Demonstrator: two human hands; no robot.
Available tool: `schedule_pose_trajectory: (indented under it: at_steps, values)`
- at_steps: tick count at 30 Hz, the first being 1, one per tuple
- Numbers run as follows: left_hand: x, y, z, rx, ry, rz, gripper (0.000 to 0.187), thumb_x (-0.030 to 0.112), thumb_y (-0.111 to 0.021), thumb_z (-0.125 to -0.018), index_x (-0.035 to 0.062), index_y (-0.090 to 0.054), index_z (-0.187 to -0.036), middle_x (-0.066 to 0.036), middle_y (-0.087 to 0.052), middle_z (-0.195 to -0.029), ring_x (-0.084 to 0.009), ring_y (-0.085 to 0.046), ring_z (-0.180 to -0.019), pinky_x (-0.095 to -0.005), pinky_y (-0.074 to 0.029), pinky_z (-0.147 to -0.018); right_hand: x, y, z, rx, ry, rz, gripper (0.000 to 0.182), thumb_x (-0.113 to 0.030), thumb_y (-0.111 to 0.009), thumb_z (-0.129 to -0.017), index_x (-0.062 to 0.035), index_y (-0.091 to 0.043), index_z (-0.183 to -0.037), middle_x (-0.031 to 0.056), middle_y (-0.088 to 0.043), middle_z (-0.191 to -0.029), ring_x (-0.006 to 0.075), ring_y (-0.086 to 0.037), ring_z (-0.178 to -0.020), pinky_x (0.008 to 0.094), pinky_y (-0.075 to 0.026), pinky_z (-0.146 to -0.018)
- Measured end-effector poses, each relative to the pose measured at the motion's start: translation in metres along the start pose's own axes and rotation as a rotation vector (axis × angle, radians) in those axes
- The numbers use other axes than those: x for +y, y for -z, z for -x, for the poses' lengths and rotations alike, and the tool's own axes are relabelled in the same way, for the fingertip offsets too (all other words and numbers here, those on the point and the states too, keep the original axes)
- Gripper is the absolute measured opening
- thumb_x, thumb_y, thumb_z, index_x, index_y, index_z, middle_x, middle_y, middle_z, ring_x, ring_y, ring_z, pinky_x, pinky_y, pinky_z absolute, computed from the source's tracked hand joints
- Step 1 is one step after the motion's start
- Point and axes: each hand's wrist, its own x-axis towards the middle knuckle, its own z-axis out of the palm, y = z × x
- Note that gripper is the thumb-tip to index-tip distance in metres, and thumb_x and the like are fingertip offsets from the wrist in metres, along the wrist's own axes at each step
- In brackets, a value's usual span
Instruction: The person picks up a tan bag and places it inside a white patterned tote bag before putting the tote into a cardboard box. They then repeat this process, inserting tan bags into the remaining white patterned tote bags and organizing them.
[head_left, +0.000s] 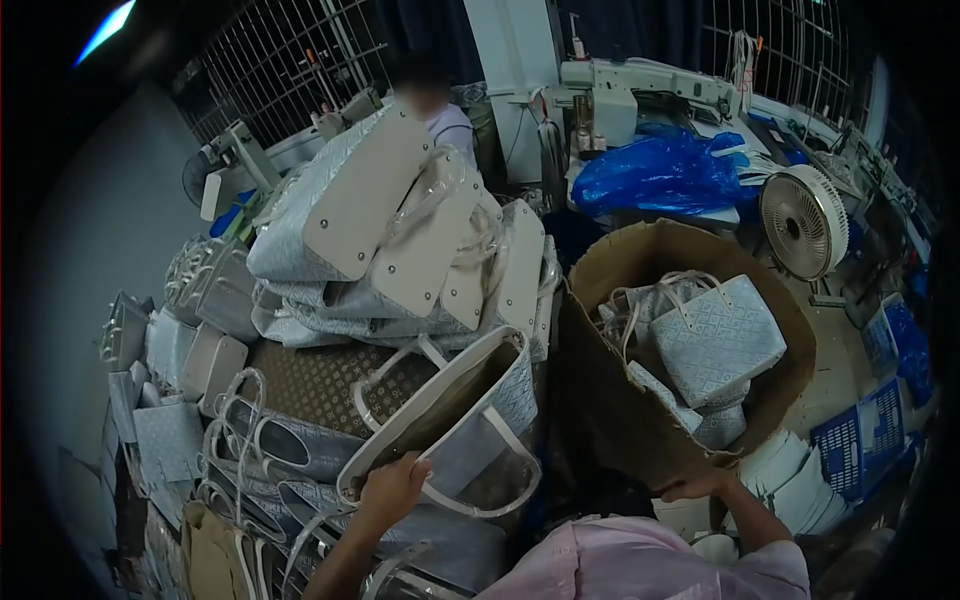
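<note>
My left hand (396,488) is closed on the near rim of an open silvery patterned handbag (470,440), which lies tilted with its pale handles out to both sides. At the right, my right hand (697,484) rests at the near rim of a large brown cardboard drum (600,400); its fingers are partly hidden against the edge, and their grip is unclear. Inside the drum lie several light patterned bags, the uppermost a small handbag (718,340) with thin handles. Behind the open handbag rises a tall stack of pale bags (345,215) with studded bases.
More bags (180,440) are piled at the left. A person (450,125) is behind the stack. A blue plastic bag (660,172) lies near sewing machines at the back. A fan (803,222) and blue crates (862,440) stand at the right.
</note>
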Motion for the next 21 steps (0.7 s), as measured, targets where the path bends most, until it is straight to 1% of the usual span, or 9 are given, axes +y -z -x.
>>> schedule_pose_trajectory:
  at_steps: [1,3,4,6,7,9,13,15,21]
  values:
    - [-0.001,-0.001,0.002,-0.005,0.008,-0.002,0.029,0.031,-0.045,-0.094,0.0044,-0.056,-0.094,-0.021,-0.062,-0.074,-0.0427,-0.059,-0.07,-0.0513,-0.046,-0.063,0.0,-0.008,-0.015,-0.009,0.001,-0.002,0.06,-0.051,-0.058,-0.081,-0.0084,-0.056,-0.124,0.012,-0.056,-0.124,0.0262,-0.051,-0.115,0.0338,-0.038,-0.097]
    - [-0.001,-0.002,0.001,0.001,-0.006,-0.023,0.03,0.032,-0.044,-0.094,0.0044,-0.055,-0.094,-0.021,-0.063,-0.074,-0.0425,-0.06,-0.071,-0.0511,-0.046,-0.063,-0.022,-0.023,-0.048,0.059,-0.058,0.332,0.068,-0.06,-0.054,-0.078,-0.0069,-0.058,-0.12,0.0176,-0.056,-0.122,0.033,-0.052,-0.114,0.0374,-0.04,-0.096]
    - [0.0,0.0,0.002,-0.002,-0.008,-0.035,0.03,0.032,-0.044,-0.094,0.0044,-0.055,-0.094,-0.021,-0.063,-0.074,-0.0425,-0.06,-0.071,-0.0511,-0.046,-0.063,-0.009,-0.031,-0.073,0.061,-0.049,0.323,0.068,-0.06,-0.054,-0.078,-0.0069,-0.058,-0.12,0.0176,-0.056,-0.122,0.033,-0.052,-0.114,0.0374,-0.04,-0.096]
    - [0.002,0.001,0.003,-0.013,0.017,-0.032,0.031,0.032,-0.043,-0.094,0.0044,-0.056,-0.095,-0.021,-0.063,-0.075,-0.0424,-0.06,-0.071,-0.0502,-0.046,-0.064,0.017,-0.052,-0.122,0.039,-0.247,0.407,0.073,-0.066,-0.048,-0.077,-0.0054,-0.059,-0.117,0.0215,-0.057,-0.117,0.0367,-0.054,-0.108,0.0409,-0.043,-0.093]
    - [0.001,0.002,0.002,-0.016,0.013,-0.04,0.031,0.032,-0.043,-0.094,0.0044,-0.056,-0.095,-0.021,-0.063,-0.075,-0.0424,-0.06,-0.071,-0.0502,-0.046,-0.064,0.016,-0.052,-0.127,0.041,-0.243,0.399,0.073,-0.066,-0.048,-0.077,-0.0054,-0.059,-0.117,0.0215,-0.057,-0.117,0.0367,-0.054,-0.108,0.0409,-0.043,-0.093]
    - [0.002,-0.002,0.002,0.024,0.013,0.006,0.03,0.031,-0.045,-0.094,0.0028,-0.056,-0.095,-0.023,-0.059,-0.071,-0.0427,-0.059,-0.073,-0.049,-0.044,-0.061,-0.004,-0.053,-0.121,0.204,-0.299,0.233,0.07,-0.064,-0.046,-0.08,-0.0042,-0.059,-0.114,0.0228,-0.06,-0.111,0.0375,-0.057,-0.103,0.0434,-0.045,-0.089]
    - [-0.003,-0.005,0.0,0.057,0.008,0.042,0.03,0.03,-0.045,-0.095,0.0021,-0.056,-0.093,-0.022,-0.059,-0.069,-0.043,-0.058,-0.069,-0.0458,-0.042,-0.058,0.008,-0.063,-0.124,0.201,-0.186,0.277,0.065,-0.06,-0.044,-0.084,-0.0039,-0.059,-0.113,0.0223,-0.061,-0.107,0.0378,-0.057,-0.102,0.0442,-0.045,-0.089]
    - [-0.005,-0.006,-0.002,0.041,0.009,0.036,0.031,0.03,-0.045,-0.095,0.0021,-0.056,-0.092,-0.022,-0.059,-0.07,-0.0429,-0.058,-0.07,-0.0454,-0.043,-0.058,0.009,-0.066,-0.127,0.338,-0.144,0.297,0.05,-0.049,-0.048,-0.087,-0.0046,-0.064,-0.104,0.0221,-0.064,-0.097,0.0399,-0.06,-0.093,0.0452,-0.048,-0.082]
    - [0.0,-0.003,-0.004,-0.003,0.082,-0.003,0.027,0.028,-0.046,-0.093,0.0042,-0.058,-0.099,-0.022,-0.063,-0.078,-0.0426,-0.06,-0.074,-0.0486,-0.046,-0.064,0.029,-0.072,-0.124,0.484,-0.052,0.242,0.037,-0.036,-0.054,-0.085,-0.0035,-0.063,-0.099,0.0224,-0.064,-0.093,0.0387,-0.06,-0.092,0.0458,-0.048,-0.082]
